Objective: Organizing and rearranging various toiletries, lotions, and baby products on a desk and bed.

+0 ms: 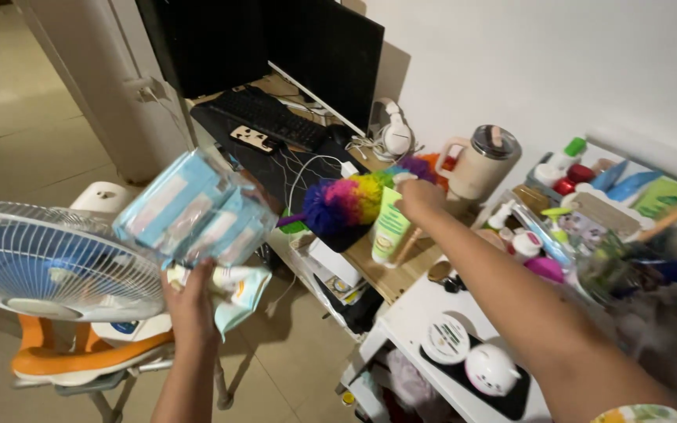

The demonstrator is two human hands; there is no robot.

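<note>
A white wire-caged electric fan (37,262) stands at the left above an orange plastic chair (80,356). On the wooden worktop (389,278) a black keyboard (268,117) lies before a dark flat monitor (319,51), with white headphones (393,135) near the wall. A cream lidded jug (483,163) stands further right, beside crowded small bottles (562,168).
</note>
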